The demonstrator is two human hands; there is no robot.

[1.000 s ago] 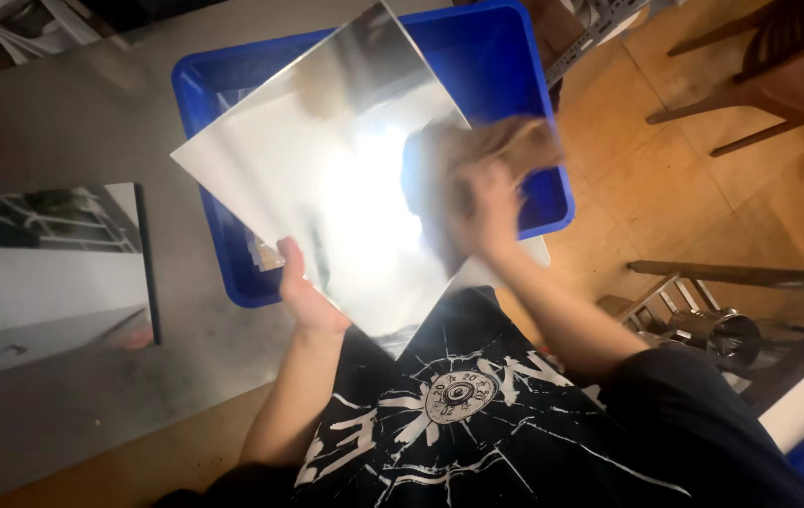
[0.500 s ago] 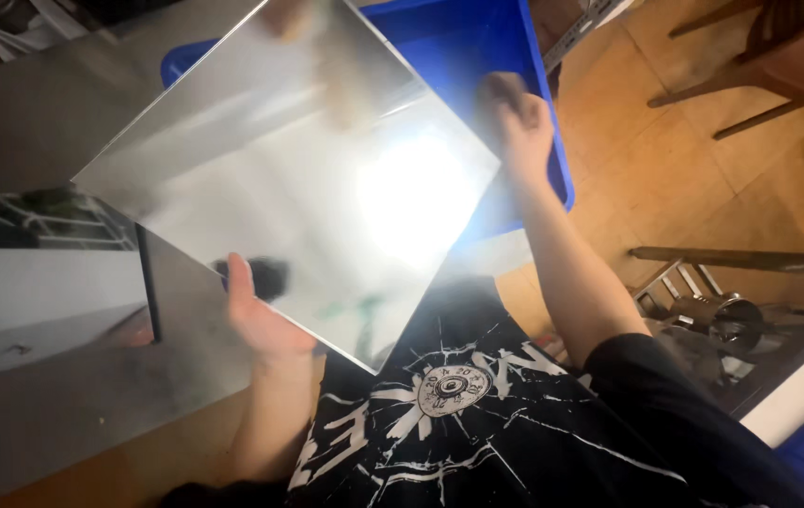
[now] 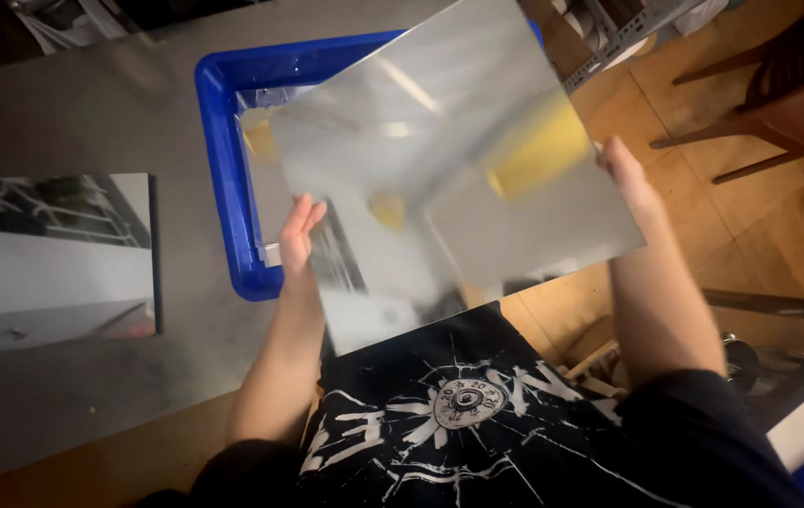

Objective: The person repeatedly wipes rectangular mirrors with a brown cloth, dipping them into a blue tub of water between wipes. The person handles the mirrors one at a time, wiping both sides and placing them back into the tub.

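Note:
I hold a large shiny metal sheet (image 3: 449,160) flat in front of my chest, above a blue plastic bin (image 3: 218,169). My left hand (image 3: 296,233) presses against the sheet's left edge with fingers straight. My right hand (image 3: 626,169) grips the sheet's right edge. The sheet mirrors blurred yellow and grey shapes and hides most of the bin's inside.
A second mirror-like metal sheet (image 3: 61,259) lies flat on the grey tabletop (image 3: 91,395) at the left. A wooden chair (image 3: 778,94) stands on the wooden floor at the upper right. A metal rack (image 3: 623,23) is at the top.
The sheet has swung from a steep tilt to lying nearly flat and shifted right. My right hand moved from the sheet's face to its right edge.

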